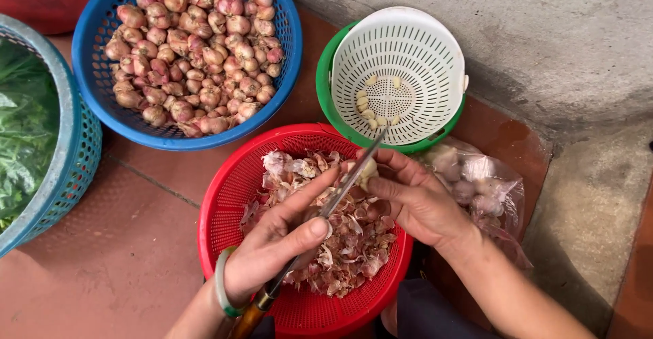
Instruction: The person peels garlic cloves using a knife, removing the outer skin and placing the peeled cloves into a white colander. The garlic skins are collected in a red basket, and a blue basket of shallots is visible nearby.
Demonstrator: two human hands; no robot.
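Observation:
My left hand (272, 247), with a green bangle on the wrist, grips a knife (350, 179) by its wooden handle. The blade points up and to the right. My right hand (415, 199) pinches a pale peeled garlic clove (368, 171) against the blade. Both hands hover over a red plastic basket (224, 196) full of papery pink and white garlic skins (347, 250). Just beyond the knife tip sits a white colander (408, 46) nested in a green basket (325, 87), holding several peeled cloves (365, 104).
A blue basket (95, 74) heaped with unpeeled shallots (197, 53) stands at the top left. A teal basket (68, 148) of leafy greens is at the left edge. A clear plastic bag (476, 182) of garlic lies by my right wrist. A grey concrete wall (544, 33) runs along the right.

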